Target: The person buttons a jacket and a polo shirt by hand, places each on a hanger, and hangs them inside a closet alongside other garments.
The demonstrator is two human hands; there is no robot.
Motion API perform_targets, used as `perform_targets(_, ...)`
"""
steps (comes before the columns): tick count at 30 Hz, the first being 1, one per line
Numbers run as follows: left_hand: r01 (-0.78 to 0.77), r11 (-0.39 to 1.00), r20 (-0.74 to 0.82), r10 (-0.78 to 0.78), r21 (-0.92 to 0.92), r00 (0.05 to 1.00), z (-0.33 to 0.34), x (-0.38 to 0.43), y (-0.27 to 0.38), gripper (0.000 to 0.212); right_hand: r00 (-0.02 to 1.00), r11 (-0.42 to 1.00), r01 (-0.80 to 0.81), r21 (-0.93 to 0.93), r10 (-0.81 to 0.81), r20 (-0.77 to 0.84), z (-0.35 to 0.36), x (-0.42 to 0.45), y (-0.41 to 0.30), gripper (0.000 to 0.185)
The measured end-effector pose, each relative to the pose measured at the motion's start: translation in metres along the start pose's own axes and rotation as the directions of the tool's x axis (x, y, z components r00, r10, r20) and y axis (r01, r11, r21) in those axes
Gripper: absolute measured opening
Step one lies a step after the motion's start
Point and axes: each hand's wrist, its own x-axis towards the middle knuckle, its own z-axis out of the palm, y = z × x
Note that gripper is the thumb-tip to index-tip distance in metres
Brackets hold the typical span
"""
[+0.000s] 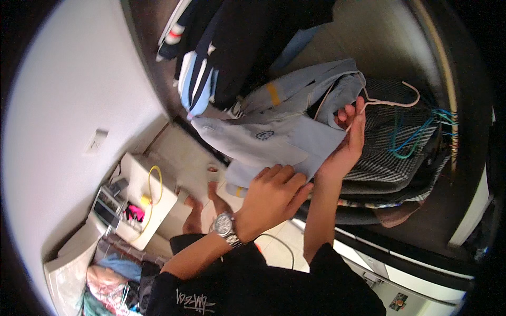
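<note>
A light grey-blue collared shirt [276,136] with yellow stripes and a small dark emblem hangs on a pale wire hanger [389,103]. My right hand [352,138] is at the collar and holds the hanger near the base of its hook, some fingers hidden behind the fabric. Lower on the shirt front, my left hand [272,197], with a metal wristwatch [223,226] at the wrist, has its fingers curled over the cloth. The hanger's hook points away from the shirt and is off the rod.
A wardrobe rod [450,79] with blue and green hangers [415,138] carries dark patterned garments [379,158]. More dark clothes [245,51] hang opposite. A small white table [158,209] bears a yellow cable and small items. Heaped clothes [110,280] lie at lower left.
</note>
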Motion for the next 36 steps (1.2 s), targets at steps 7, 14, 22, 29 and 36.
perform_targets(7, -0.114, 0.96, -0.085, 0.14, 0.254, 0.987, -0.032, 0.075, -0.012, 0.019, 0.998, 0.996, 0.044, 0.08, -0.047, 0.041, 0.047, 0.071, -0.004, 0.036)
perform_targets(14, -0.116, 0.959, -0.232, 0.178, 0.257, 0.956, -0.081, 0.171, -0.015, 0.028, 0.974, 0.985, 0.133, 0.11, -0.15, 0.167, 0.125, 0.157, -0.038, 0.034)
perform_targets(22, -0.237, 0.894, -0.241, 0.343, 0.38, 0.908, -0.072, 0.25, 0.005, 0.019, 0.981, 0.985, 0.172, 0.029, -0.174, 0.09, 0.13, 0.241, -0.043, 0.022)
perform_targets(29, -0.232, 0.91, -0.205, 0.314, 0.344, 0.927, -0.062, 0.242, -0.021, 0.019, 0.873, 0.874, 0.45, -0.182, -0.474, -0.117, 0.121, 0.245, -0.002, 0.036)
perform_targets(36, -0.126, 0.898, -0.209, 0.231, 0.423, 0.95, -0.076, 0.245, -0.037, 0.02, 0.82, 0.62, 0.573, -0.536, -0.449, 0.356, 0.136, 0.283, 0.012, 0.06)
